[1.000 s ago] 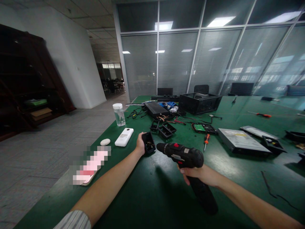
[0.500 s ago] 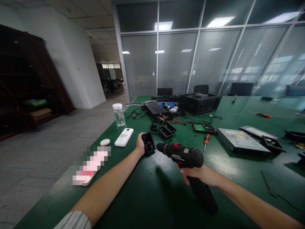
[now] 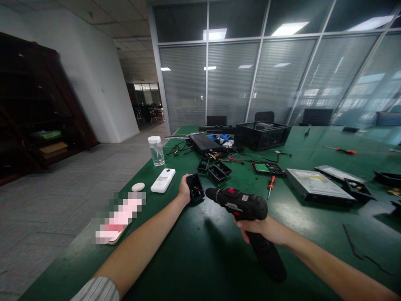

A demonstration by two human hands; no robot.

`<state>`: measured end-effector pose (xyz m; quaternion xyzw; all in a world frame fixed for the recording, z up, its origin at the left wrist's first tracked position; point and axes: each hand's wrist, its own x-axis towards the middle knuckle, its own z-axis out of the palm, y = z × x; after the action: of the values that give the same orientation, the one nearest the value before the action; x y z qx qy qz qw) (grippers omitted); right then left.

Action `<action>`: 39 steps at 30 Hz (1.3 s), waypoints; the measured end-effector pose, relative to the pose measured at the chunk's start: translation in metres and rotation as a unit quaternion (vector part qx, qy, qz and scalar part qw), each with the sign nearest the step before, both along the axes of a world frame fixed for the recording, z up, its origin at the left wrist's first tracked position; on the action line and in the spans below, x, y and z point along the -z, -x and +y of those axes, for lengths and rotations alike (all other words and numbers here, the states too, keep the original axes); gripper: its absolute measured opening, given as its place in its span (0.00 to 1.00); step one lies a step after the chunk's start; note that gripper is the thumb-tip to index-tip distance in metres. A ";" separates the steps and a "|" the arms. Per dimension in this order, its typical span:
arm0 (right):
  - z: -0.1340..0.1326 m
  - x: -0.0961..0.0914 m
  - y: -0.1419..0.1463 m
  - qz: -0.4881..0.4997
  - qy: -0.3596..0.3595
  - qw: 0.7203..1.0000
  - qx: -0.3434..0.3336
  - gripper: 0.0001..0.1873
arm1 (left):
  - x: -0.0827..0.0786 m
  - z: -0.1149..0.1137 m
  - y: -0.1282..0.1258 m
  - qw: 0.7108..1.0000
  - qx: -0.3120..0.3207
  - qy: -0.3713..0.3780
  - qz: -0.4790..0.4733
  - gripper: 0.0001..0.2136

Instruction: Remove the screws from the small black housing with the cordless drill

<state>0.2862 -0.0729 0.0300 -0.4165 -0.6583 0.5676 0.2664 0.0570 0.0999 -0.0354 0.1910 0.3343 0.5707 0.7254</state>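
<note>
My left hand (image 3: 185, 189) grips the left side of a small black box (image 3: 196, 182), tilted so its inside faces me. Small brassy bits, which look like screws, lie in it. In my right hand (image 3: 255, 228) is a black cordless drill (image 3: 242, 202) with red marks, my fingers wrapped round its handle. Its chuck points left at the box, a short gap away; whether a bit is fitted I cannot make out. Just behind the box stand several similar black trays (image 3: 218, 171). An orange screwdriver (image 3: 271, 184) lies beyond the drill.
On the left are a lidded clear cup (image 3: 156, 151), a white power bank (image 3: 163, 180), a white oval case (image 3: 138, 187) and a blurred-out phone (image 3: 117, 223). A black computer case (image 3: 262, 136) stands at the back. Rightward lie a green circuit board (image 3: 265, 168) and an optical drive (image 3: 319, 186).
</note>
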 end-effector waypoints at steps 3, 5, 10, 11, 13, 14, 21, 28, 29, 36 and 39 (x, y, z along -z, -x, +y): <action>0.000 -0.001 0.000 0.000 -0.005 1.000 -0.001 0.18 | 0.000 -0.001 0.000 1.000 0.000 0.000 0.003 0.16; 0.000 -0.001 0.000 0.006 -0.008 1.000 -0.001 0.18 | 0.000 -0.001 0.000 1.000 0.000 0.001 0.005 0.16; -0.001 -0.001 0.000 0.020 -0.005 1.000 -0.006 0.17 | 0.000 -0.001 0.001 1.000 0.001 -0.003 0.006 0.16; -0.001 0.000 0.000 0.021 -0.004 1.000 -0.007 0.17 | 0.000 -0.001 0.000 1.000 0.001 -0.005 0.006 0.16; 0.000 0.001 -0.001 0.024 -0.004 1.000 -0.005 0.17 | 0.000 -0.001 0.000 1.000 0.002 -0.009 0.006 0.16; 0.000 0.001 -0.002 0.025 -0.003 1.000 -0.005 0.17 | 0.000 -0.001 0.000 1.000 0.002 -0.011 0.006 0.16; 0.001 0.006 -0.005 0.021 0.002 1.000 -0.006 0.19 | 0.001 0.000 0.000 1.000 -0.005 -0.020 0.014 0.15; 0.001 0.006 -0.002 0.041 0.004 0.999 -0.004 0.19 | 0.003 0.001 0.000 1.000 -0.008 -0.020 0.017 0.15; 0.001 0.006 -0.002 0.042 0.005 0.999 -0.004 0.19 | 0.003 0.002 0.000 1.000 -0.009 -0.019 0.018 0.15; 0.001 0.006 -0.004 0.028 -0.001 1.000 -0.007 0.17 | 0.002 0.001 0.001 1.000 -0.003 -0.020 0.016 0.15; 0.002 0.006 -0.003 0.022 -0.010 1.000 -0.012 0.16 | 0.002 0.001 0.001 1.000 -0.003 -0.017 0.014 0.15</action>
<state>0.2896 -0.0711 0.0241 -0.3936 -0.6631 0.5728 0.2780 0.0561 0.1008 -0.0372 0.2104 0.3357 0.5752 0.7156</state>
